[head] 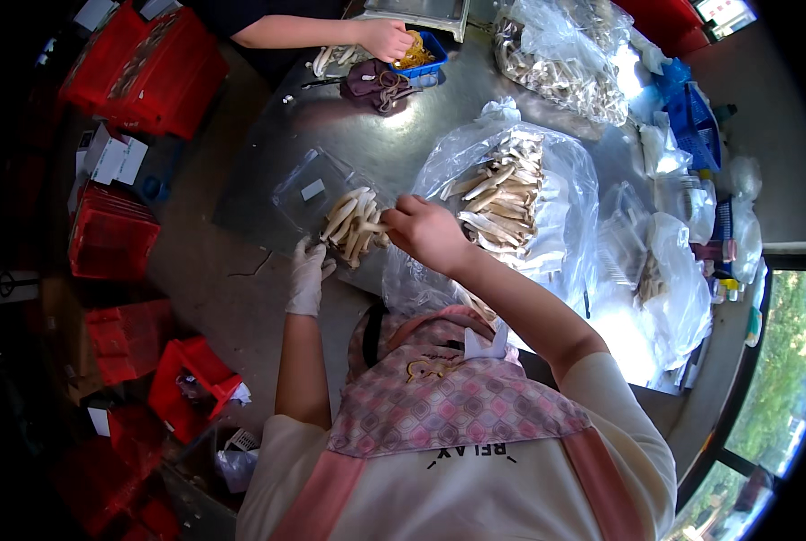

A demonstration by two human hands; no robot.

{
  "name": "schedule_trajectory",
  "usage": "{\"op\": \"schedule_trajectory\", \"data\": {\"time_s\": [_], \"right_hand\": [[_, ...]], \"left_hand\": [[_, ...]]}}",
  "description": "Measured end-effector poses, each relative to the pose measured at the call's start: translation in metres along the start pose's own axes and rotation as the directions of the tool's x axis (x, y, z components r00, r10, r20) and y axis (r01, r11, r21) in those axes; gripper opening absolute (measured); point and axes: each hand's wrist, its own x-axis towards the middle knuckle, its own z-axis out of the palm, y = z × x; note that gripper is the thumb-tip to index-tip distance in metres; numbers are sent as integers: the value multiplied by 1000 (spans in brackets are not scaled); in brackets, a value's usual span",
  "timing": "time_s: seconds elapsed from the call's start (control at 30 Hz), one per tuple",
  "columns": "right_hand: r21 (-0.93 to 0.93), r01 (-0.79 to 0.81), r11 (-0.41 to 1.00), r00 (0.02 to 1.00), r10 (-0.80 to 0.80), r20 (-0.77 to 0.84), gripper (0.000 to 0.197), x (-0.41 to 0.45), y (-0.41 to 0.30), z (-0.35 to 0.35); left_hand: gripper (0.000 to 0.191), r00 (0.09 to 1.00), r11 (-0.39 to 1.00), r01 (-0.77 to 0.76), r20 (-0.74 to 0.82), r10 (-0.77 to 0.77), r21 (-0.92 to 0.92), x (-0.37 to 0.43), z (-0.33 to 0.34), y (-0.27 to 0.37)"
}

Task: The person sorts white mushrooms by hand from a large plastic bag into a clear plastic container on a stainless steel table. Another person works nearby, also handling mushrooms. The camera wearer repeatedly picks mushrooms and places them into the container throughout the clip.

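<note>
My left hand [310, 270], in a pale glove, is at the metal table's [240, 203] near left edge, its fingers apart beside a bunch of long-stemmed mushrooms [348, 220]. My bare right hand [420, 230] pinches one mushroom [374, 228] at the right side of that bunch. Just behind the bunch lies a clear plastic tray [294, 203] with a white slip [313, 190] in it. To the right, a large open clear plastic bag [579, 182] holds a stack of similar mushrooms [501, 203]. Whether my left fingertips touch the bunch is hard to tell.
Across the table a co-worker's hand [386, 40] reaches into a blue basket [436, 51] of rubber bands, beside a dark cloth [369, 84] and a scale [443, 17]. Another mushroom bag [565, 67] lies far right. Clear containers [622, 237] stand at the right; red crates [115, 233] at the left.
</note>
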Motion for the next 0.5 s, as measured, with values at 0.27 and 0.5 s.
{"op": "schedule_trajectory", "data": {"time_s": [0.27,0.5], "right_hand": [[177,-80,981,976,41,215,19,19,30,60],[-43,-108,993,946,116,303,18,5,42,58]], "left_hand": [[54,998,998,30,64,-27,-49,-5,2,15],[52,993,985,44,111,-25,-168,8,3,11]]}}
